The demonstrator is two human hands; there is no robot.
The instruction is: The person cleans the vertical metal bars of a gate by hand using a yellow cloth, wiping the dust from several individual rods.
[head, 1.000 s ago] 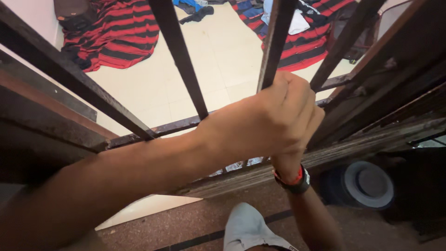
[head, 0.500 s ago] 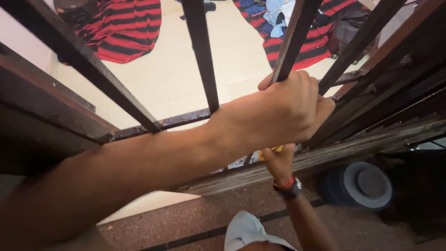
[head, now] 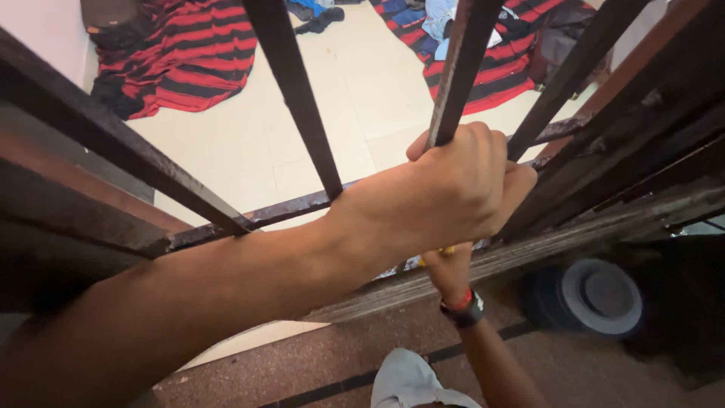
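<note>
L hand (head: 453, 189) fist tight in grip, arm extended, R hand (head: 447, 266) mostly hidden below

My left hand (head: 453, 189) closes its grip round a rusty window bar (head: 457, 72). My right hand (head: 447, 268), black wristband, sits beneath it holding something yellow, mostly hidden. Striped red-black cloth (head: 181, 57) lies on the floor (head: 340, 98) beyond.

Four dark metal bars (head: 296, 98) cross the window grille. Two red-and-black striped cloths (head: 181, 60) lie on the tiled floor (head: 362, 91). Two hands (head: 445, 193) show, one wristwatch (head: 464, 311), one round grey disc (head: 600, 296).
</note>
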